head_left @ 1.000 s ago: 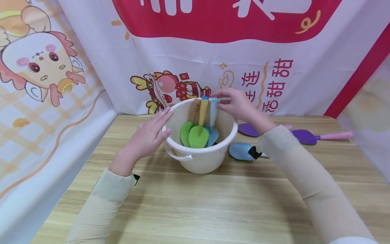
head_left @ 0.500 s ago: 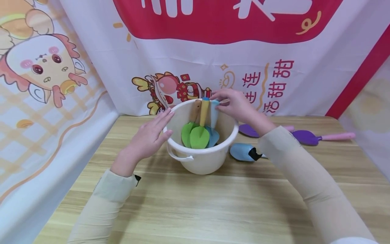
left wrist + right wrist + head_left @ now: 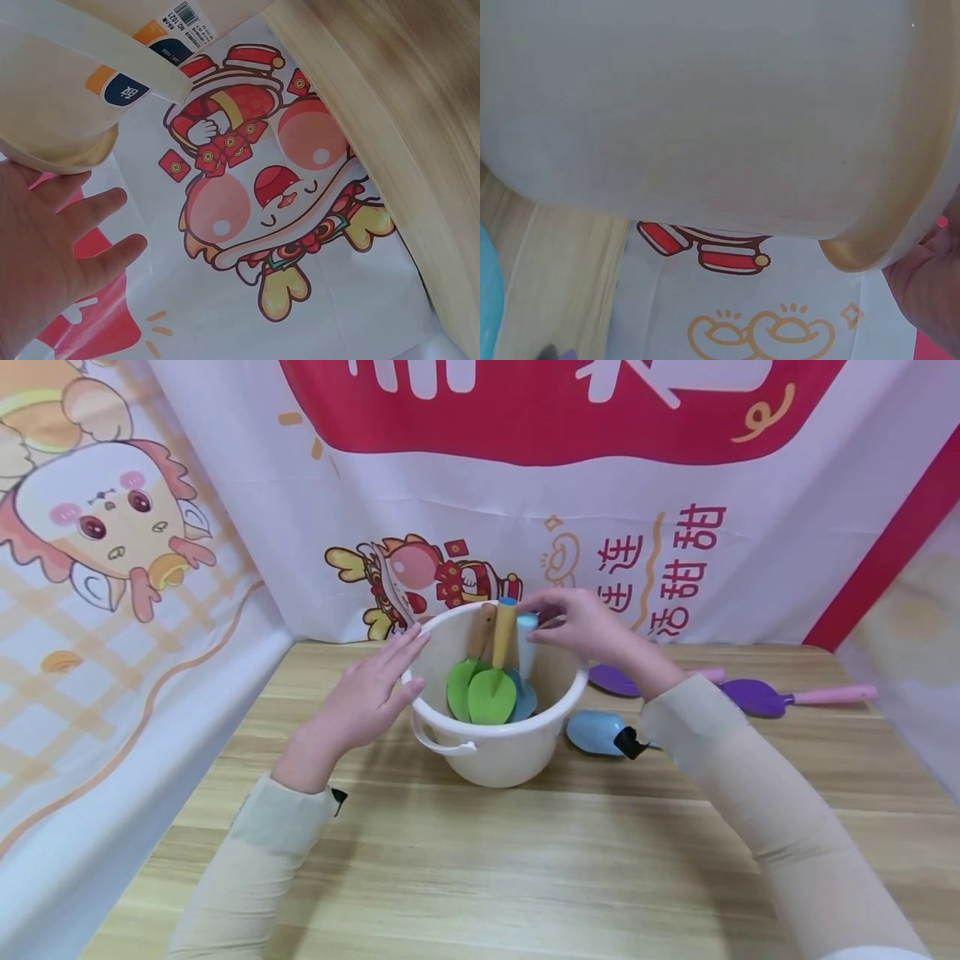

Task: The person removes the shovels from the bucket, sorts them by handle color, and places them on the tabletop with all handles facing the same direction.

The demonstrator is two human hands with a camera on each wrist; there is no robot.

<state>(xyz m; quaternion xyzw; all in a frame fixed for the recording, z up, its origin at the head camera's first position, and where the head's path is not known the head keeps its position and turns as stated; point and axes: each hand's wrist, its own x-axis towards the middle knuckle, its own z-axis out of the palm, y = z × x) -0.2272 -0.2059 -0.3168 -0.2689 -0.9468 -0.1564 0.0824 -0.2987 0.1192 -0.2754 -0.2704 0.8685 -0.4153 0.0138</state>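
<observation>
A white bucket (image 3: 495, 760) stands on the wooden table with several small garden trowels inside. My left hand (image 3: 360, 693) rests against the bucket's left rim, fingers straight; in the left wrist view the left hand (image 3: 60, 247) has spread fingers beside the rim. Reaching over the far right rim, my right hand (image 3: 581, 622) pinches the top of a light blue trowel (image 3: 527, 647) standing in the bucket. Beside it lean a green trowel with a yellow handle (image 3: 492, 693) and a green trowel with a brown handle (image 3: 459, 689). The bucket mostly hides the right hand (image 3: 930, 285) in the right wrist view.
To the bucket's right lie a light blue scoop (image 3: 596, 732), a purple trowel with a pink handle (image 3: 753, 697) and another purple trowel (image 3: 611, 680), partly covered by the right arm. A printed cloth (image 3: 465, 502) hangs behind the table (image 3: 480, 877). The bucket's handle (image 3: 442, 747) hangs in front.
The right hand has come slightly lower, and the light blue trowel has turned and sunk a little, its blade looking narrower. The left hand stays at the rim.
</observation>
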